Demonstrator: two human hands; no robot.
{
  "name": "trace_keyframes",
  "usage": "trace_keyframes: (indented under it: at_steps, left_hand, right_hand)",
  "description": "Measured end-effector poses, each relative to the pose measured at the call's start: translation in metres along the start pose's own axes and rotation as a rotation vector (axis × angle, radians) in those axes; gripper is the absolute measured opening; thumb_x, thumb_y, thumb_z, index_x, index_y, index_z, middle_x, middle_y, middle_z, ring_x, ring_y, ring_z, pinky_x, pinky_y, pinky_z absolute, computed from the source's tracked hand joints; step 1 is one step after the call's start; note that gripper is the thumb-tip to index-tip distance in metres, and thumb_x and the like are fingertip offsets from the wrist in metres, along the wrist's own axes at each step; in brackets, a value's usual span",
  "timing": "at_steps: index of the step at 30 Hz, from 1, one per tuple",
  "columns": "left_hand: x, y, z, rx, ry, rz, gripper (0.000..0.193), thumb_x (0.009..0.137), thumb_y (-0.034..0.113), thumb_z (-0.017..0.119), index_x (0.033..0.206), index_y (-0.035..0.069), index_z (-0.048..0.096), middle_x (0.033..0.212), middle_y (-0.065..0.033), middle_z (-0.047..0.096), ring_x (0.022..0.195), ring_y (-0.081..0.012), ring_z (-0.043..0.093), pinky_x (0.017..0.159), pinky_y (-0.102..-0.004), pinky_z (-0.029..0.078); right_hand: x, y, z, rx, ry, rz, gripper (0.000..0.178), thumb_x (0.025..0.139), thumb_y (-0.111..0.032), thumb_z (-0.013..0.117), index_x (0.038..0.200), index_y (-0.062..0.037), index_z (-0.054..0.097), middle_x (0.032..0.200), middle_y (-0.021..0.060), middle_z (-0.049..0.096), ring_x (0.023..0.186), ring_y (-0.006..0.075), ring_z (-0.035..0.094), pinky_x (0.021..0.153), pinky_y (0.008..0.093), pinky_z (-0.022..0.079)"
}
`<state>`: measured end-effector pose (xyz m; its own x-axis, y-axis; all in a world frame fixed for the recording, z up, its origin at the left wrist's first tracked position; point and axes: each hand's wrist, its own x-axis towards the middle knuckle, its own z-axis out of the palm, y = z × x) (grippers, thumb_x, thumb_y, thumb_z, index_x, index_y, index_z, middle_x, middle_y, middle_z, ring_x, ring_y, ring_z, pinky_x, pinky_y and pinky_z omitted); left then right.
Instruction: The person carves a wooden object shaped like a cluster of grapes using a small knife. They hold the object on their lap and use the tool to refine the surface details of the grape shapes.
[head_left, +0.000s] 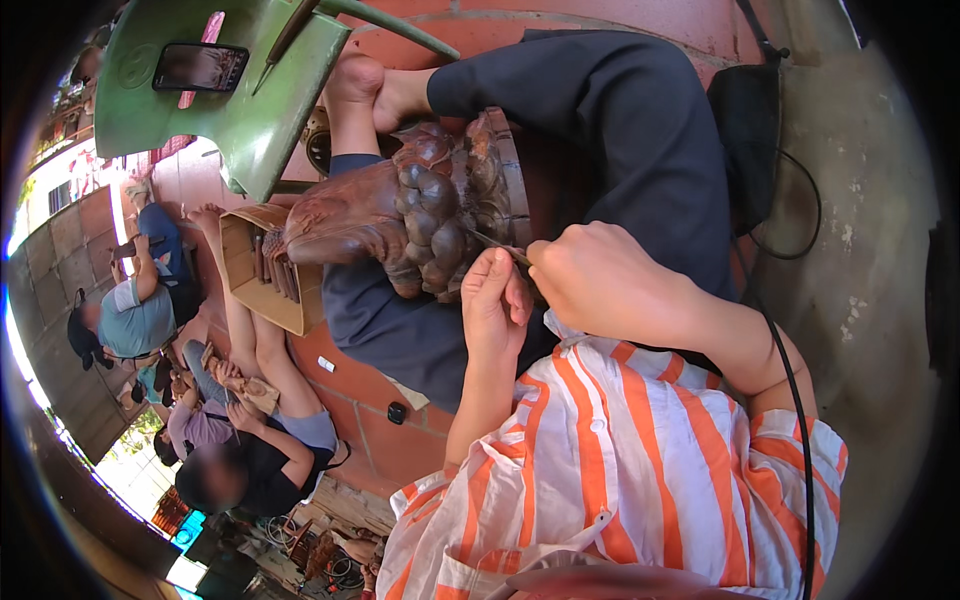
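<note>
My right hand gripped a thin carving tool; my left hand, nearer the wood carving, pinched the tool too. The carving lay ahead and left of them, long side running sideways.

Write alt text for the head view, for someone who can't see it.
A right hand and a left hand hold a slim metal tool to a glossy, dark-brown carved wooden sculpture resting against dark-trousered legs. At left are a green plastic chair bearing a black phone, and a tan cardboard box of long brown pieces, with other people beyond.
</note>
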<state>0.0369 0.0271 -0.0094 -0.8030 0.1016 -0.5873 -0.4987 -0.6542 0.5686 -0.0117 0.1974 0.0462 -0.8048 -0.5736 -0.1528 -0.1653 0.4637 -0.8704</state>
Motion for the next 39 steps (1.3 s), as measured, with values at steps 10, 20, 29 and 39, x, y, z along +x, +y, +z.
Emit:
trace_keyframes:
  at_steps: [10, 20, 29, 39]
  left_hand:
    - [-0.01, 0.0, 0.002, -0.011, -0.013, -0.044, 0.02, 0.099, 0.021, 0.055, 0.093, 0.003, 0.059, 0.053, 0.0006, 0.05, 0.037, -0.0058, 0.04, 0.035, -0.0192, 0.031]
    - [-0.034, 0.007, 0.001, 0.025, -0.037, -0.005, 0.018, 0.1, 0.019, 0.052, 0.094, 0.003, 0.058, 0.053, 0.0013, 0.048, 0.037, -0.0046, 0.036, 0.036, -0.0189, 0.028]
    - [-0.002, -0.003, 0.0, -0.04, -0.005, -0.027, 0.02, 0.101, 0.021, 0.052, 0.098, 0.004, 0.061, 0.052, 0.0026, 0.049, 0.037, -0.0049, 0.04, 0.036, -0.0183, 0.03]
    - [-0.014, 0.002, 0.006, 0.052, -0.03, -0.039, 0.022, 0.101, 0.021, 0.052, 0.096, 0.001, 0.06, 0.051, 0.0006, 0.049, 0.039, -0.0057, 0.04, 0.039, -0.0189, 0.029]
  right_hand:
    - [-0.004, -0.011, -0.013, -0.029, -0.129, 0.087, 0.01, 0.071, -0.003, 0.061, 0.067, -0.0078, 0.069, 0.07, 0.0107, 0.069, 0.066, 0.0296, 0.068, 0.06, 0.038, 0.054]
    - [-0.01, -0.013, -0.014, -0.028, -0.202, -0.068, 0.008, 0.074, -0.005, 0.06, 0.07, 0.002, 0.06, 0.058, 0.0202, 0.059, 0.055, 0.0366, 0.062, 0.053, 0.0427, 0.049]
    - [0.006, -0.011, -0.007, -0.054, -0.129, 0.063, 0.006, 0.072, -0.007, 0.064, 0.069, -0.0069, 0.069, 0.072, 0.0098, 0.07, 0.066, 0.0288, 0.068, 0.059, 0.0365, 0.053]
    - [-0.004, -0.008, -0.016, -0.033, -0.109, 0.004, 0.017, 0.082, -0.01, 0.06, 0.069, 0.0012, 0.06, 0.056, 0.0211, 0.057, 0.057, 0.0395, 0.06, 0.054, 0.0457, 0.047]
